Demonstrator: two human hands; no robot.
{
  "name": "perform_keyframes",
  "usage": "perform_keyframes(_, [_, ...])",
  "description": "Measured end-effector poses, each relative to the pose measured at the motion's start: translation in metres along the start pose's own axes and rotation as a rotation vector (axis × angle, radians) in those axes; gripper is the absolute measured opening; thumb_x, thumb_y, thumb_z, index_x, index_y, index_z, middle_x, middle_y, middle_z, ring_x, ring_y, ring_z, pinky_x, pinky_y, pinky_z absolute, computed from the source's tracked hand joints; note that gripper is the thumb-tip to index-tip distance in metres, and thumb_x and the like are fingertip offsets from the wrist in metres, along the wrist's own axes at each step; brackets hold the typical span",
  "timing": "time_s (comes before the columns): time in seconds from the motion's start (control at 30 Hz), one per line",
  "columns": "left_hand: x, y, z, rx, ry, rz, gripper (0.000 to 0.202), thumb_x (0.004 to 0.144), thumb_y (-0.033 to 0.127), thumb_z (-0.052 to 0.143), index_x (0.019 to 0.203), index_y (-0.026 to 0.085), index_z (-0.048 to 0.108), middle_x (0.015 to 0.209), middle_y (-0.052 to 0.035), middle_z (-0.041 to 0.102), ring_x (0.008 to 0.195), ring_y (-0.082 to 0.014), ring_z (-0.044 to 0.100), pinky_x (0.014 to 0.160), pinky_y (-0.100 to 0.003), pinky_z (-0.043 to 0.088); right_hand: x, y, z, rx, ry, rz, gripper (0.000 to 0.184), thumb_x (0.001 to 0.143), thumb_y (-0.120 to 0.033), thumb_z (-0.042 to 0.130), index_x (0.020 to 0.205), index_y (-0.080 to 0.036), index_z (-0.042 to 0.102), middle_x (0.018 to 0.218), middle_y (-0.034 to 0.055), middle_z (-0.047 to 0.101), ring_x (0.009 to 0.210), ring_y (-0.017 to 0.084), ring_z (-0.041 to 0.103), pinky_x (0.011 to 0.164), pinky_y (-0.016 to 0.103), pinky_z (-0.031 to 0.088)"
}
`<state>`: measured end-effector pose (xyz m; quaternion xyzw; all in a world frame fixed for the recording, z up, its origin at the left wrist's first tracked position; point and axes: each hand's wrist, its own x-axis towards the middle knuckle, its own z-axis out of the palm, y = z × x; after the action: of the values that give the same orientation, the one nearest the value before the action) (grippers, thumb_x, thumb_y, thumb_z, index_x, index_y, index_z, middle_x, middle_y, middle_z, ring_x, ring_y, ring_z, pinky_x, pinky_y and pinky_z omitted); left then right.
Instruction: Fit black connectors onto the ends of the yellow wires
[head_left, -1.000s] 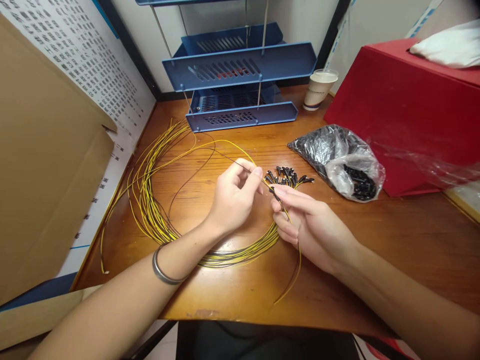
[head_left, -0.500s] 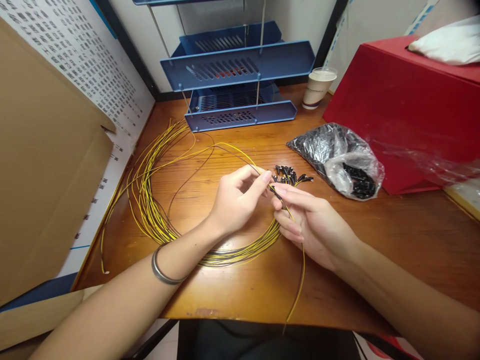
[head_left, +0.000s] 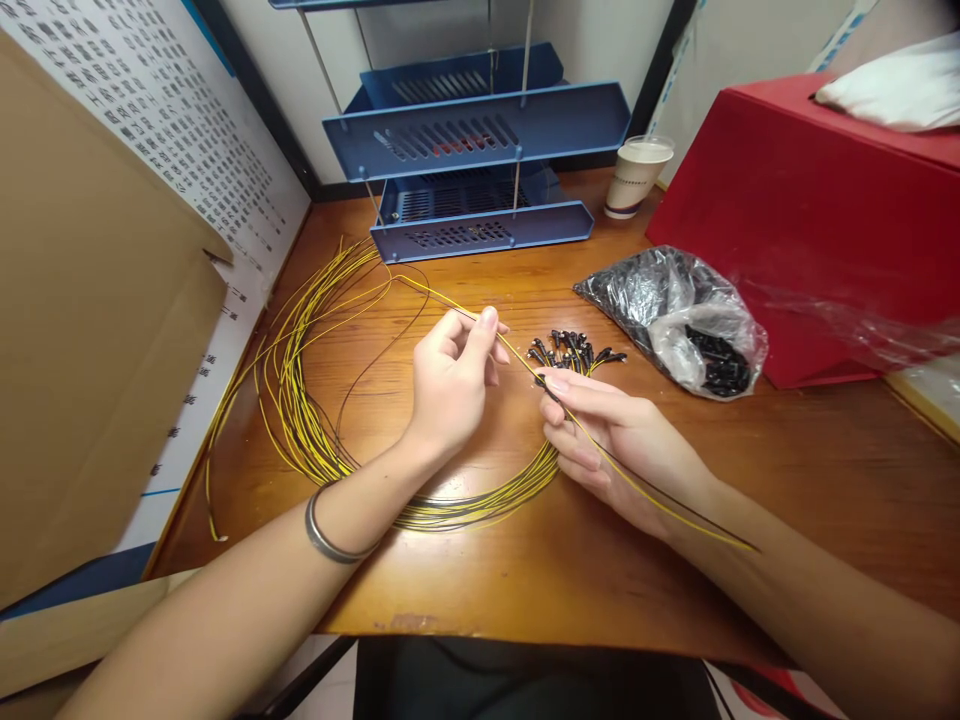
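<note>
A thin yellow-and-black wire (head_left: pixel 517 353) runs taut between my two hands. My left hand (head_left: pixel 456 372) pinches it between thumb and fingers. Lower and to the right, my right hand (head_left: pixel 600 425) grips the same wire together with a small black plastic piece (head_left: pixel 551 388), mostly covered by the fingertips. The wire's loose end (head_left: pixel 675 510) trails over my right wrist. Beneath the hands lies a large coil of yellow and black wires (head_left: pixel 300 400). Many of its ends carry black connectors (head_left: pixel 574 350), bunched just beyond my right hand.
A clear bag of black parts (head_left: pixel 675 320) lies at the right, by a red box (head_left: pixel 810 230). A paper cup (head_left: pixel 637 175) and blue tiered trays (head_left: pixel 480 235) stand at the back. Cardboard (head_left: pixel 97 300) lines the left side of the wooden table (head_left: pixel 465 590).
My left hand has moved left and slightly up along the wire, away from my right hand. The loose end has swung from hanging down to lying across my right wrist.
</note>
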<state>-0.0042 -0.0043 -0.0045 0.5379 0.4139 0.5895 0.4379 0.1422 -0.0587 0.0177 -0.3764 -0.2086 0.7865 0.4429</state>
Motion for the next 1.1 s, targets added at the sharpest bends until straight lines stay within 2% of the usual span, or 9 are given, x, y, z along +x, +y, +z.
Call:
perform_keyframes(0.13, [0.0021,-0.0017,-0.0005,-0.036,0.077,-0.005,0.030,0.094,0.042,0.064,0.076,0.017,0.058,0.058,0.0035,0.058,0.042,-0.0059,0.047,0.043,-0.020,0.038,-0.0003,-0.0006,0.0004,0.023,0.025,0.015,0.014,0.079,-0.019,0.072,0.076,-0.017,0.058,0.067,-0.0038,0.055,0.040,0.003,0.033,0.033,0.015,0.022])
perform_keyframes(0.2, [0.0024,-0.0019,-0.0010,-0.056,0.075,-0.012,0.031,0.095,0.045,0.061,0.080,0.019,0.057,0.054,0.0046,0.056,0.039,-0.0066,0.043,0.040,-0.020,0.034,-0.0001,-0.0004,-0.0003,0.033,0.027,0.014,0.014,0.079,-0.020,0.072,0.077,-0.017,0.059,0.067,-0.0036,0.054,0.041,0.003,0.033,0.034,0.015,0.020])
perform_keyframes(0.37, [-0.0008,0.0012,-0.0017,0.007,-0.127,0.013,0.038,0.095,0.052,0.058,0.083,0.017,0.066,0.062,0.0003,0.062,0.044,-0.0075,0.047,0.045,-0.022,0.039,0.0009,0.0003,-0.0028,0.061,0.021,-0.023,0.011,0.081,-0.020,0.072,0.081,-0.017,0.061,0.068,-0.0039,0.054,0.041,0.003,0.033,0.034,0.015,0.021])
perform_keyframes(0.5, [-0.0050,0.0029,-0.0014,0.004,-0.256,0.033,0.026,0.091,0.041,0.066,0.081,0.017,0.067,0.062,0.0008,0.062,0.050,-0.0085,0.052,0.050,-0.022,0.042,0.0018,-0.0004,-0.0029,0.093,0.031,-0.042,0.008,0.085,-0.018,0.068,0.082,-0.016,0.061,0.067,-0.0043,0.054,0.040,0.002,0.034,0.034,0.015,0.022])
perform_keyframes(0.63, [-0.0066,0.0031,-0.0016,-0.018,-0.314,0.022,0.018,0.088,0.033,0.068,0.080,0.017,0.065,0.057,0.0029,0.059,0.050,-0.0091,0.053,0.051,-0.022,0.042,0.0018,-0.0006,-0.0027,0.104,0.051,-0.055,0.009,0.087,-0.017,0.065,0.079,-0.016,0.059,0.066,-0.0043,0.054,0.038,0.003,0.035,0.035,0.015,0.024])
perform_keyframes(1.1, [-0.0069,0.0019,-0.0007,0.035,-0.297,-0.029,0.020,0.088,0.035,0.069,0.082,0.016,0.068,0.053,0.0028,0.059,0.045,-0.0087,0.051,0.045,-0.022,0.039,0.0032,0.0007,-0.0039,0.072,0.054,-0.060,0.012,0.083,-0.021,0.070,0.081,-0.017,0.059,0.067,-0.0054,0.055,0.039,0.003,0.035,0.036,0.016,0.022])
